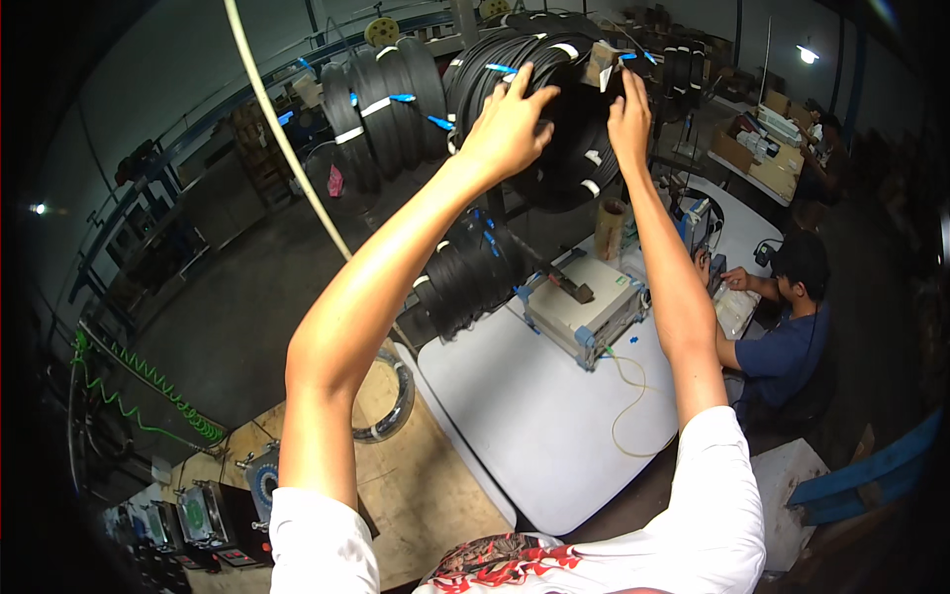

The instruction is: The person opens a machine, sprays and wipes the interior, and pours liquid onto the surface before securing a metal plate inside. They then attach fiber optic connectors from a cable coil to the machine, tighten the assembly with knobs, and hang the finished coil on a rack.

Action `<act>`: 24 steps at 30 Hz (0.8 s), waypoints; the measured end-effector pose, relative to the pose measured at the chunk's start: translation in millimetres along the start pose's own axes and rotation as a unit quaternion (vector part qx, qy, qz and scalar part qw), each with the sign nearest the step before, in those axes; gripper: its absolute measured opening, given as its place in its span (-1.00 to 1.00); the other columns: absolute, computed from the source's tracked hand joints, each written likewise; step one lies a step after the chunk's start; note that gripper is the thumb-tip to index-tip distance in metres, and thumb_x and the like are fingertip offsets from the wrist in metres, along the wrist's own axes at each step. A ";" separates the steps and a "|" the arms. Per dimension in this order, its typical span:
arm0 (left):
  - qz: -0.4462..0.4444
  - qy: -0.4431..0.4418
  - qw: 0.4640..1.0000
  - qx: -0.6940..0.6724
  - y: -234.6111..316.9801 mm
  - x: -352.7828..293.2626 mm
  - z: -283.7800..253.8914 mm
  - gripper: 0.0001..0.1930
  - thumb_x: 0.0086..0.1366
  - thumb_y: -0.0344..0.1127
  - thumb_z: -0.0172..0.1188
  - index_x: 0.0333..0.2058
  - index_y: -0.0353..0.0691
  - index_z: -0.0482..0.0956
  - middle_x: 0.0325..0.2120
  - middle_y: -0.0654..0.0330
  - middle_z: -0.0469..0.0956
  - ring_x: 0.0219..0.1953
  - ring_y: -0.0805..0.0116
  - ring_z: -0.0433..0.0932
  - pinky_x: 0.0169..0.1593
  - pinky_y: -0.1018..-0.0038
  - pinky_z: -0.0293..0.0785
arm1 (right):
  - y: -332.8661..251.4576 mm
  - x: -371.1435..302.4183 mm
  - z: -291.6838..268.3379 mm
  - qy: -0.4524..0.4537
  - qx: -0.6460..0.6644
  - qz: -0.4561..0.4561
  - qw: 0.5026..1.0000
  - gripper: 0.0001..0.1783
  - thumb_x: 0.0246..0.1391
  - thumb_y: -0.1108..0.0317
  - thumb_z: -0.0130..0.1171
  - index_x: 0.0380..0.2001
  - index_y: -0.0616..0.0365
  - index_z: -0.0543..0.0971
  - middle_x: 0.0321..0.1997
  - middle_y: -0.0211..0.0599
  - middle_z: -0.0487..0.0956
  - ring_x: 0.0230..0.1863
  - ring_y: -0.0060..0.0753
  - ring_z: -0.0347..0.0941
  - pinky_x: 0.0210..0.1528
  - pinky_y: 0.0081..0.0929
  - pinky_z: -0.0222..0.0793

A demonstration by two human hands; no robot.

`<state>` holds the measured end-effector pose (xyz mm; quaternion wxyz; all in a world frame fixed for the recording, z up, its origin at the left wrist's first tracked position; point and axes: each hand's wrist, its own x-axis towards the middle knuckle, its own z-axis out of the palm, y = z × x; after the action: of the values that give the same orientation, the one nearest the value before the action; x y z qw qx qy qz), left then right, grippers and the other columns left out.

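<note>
Reaching toward black coils (pixel 484 57), the left hand's (pixel 534 99) fingers are spread; the right hand's (pixel 627 117) grip cannot be told; an instrument (pixel 611 297) is placed near the table's (pixel 524 426) far edge.

Below the right hand (pixel 629 117), a brown cylinder (pixel 610 233) stands near a pale, blue-cornered instrument (pixel 579 295) on a white surface (pixel 495 416). Lower and farther right of that hand sits a person (pixel 787 342) in blue with a dark cap (pixel 800 262); a cardboard box (pixel 729 148) lies beyond. Left of the left hand (pixel 507 124) slants a pale pole (pixel 278 121); well below it, a green coiled hose (pixel 163 387) hangs.
</note>
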<state>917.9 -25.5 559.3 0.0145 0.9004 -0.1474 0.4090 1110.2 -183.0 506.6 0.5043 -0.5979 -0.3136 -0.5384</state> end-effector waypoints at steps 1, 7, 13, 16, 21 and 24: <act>-0.011 -0.027 0.999 -0.019 3.7 -21.7 -15.7 -0.41 0.24 -0.32 0.27 0.25 -0.06 0.36 0.34 -0.21 0.14 0.25 -0.31 0.29 0.31 0.04 0.26 | -13.0 -8.1 -8.6 0.006 -0.019 0.018 1.000 -0.38 0.04 0.67 -0.02 0.23 0.12 0.42 0.27 0.20 0.38 0.29 0.22 0.32 0.28 -0.15 0.29; 0.054 -0.411 0.856 -0.309 29.3 -179.6 -106.0 -0.23 0.35 -0.16 0.21 0.43 0.07 0.00 0.34 -0.16 0.19 0.37 -0.06 0.22 0.34 0.12 0.27 | -108.1 -85.2 -48.8 -0.012 -0.020 0.029 0.999 -0.51 -0.04 0.68 -0.06 -0.03 0.24 0.62 0.02 0.03 0.60 0.07 -0.02 0.55 0.15 -0.27 0.40; -0.042 -0.422 0.852 -0.308 36.9 -356.8 -245.8 -0.23 0.39 -0.33 0.13 0.44 -0.08 -0.11 0.31 -0.09 0.26 0.27 0.00 0.37 0.30 0.21 0.33 | -329.4 -157.4 -45.1 -0.084 0.117 0.123 0.982 -0.57 0.06 0.61 -0.02 -0.05 0.17 0.67 -0.15 -0.20 0.71 -0.16 -0.46 0.64 -0.09 -0.52 0.50; -0.154 -0.415 0.846 -0.296 38.7 -431.9 -336.3 -0.28 0.41 -0.28 0.09 0.44 -0.04 -0.06 0.26 -0.07 0.34 0.25 -0.08 0.37 0.29 0.16 0.34 | -446.5 -195.3 -40.1 -0.140 0.244 0.138 0.950 -0.59 0.10 0.63 -0.04 -0.05 0.20 0.67 -0.17 -0.20 0.71 -0.19 -0.52 0.62 -0.12 -0.59 0.49; -0.238 -0.298 0.901 -0.209 38.1 -560.3 -465.8 -0.37 0.41 -0.19 0.07 0.40 -0.03 0.13 0.27 -0.03 0.35 0.22 -0.05 0.41 0.24 0.14 0.38 | -605.5 -274.7 -9.6 -0.331 0.404 0.172 0.835 -0.59 0.08 0.72 -0.02 -0.06 0.25 0.66 -0.29 -0.33 0.66 -0.28 -0.65 0.53 -0.21 -0.63 0.49; -0.355 -0.271 0.879 -0.170 57.5 -612.6 -537.3 -0.48 0.42 -0.23 0.04 0.33 -0.07 0.27 0.25 0.00 0.38 0.21 0.04 0.42 0.22 0.23 0.39 | -694.0 -297.7 -10.7 -0.434 0.429 0.164 0.775 -0.59 0.05 0.72 -0.02 -0.07 0.26 0.65 -0.32 -0.29 0.65 -0.32 -0.64 0.54 -0.27 -0.59 0.50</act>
<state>127.5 153.8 457.4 0.2709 0.9517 0.1163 0.0854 403.0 61.5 404.1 0.5998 -0.5323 -0.5945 0.0592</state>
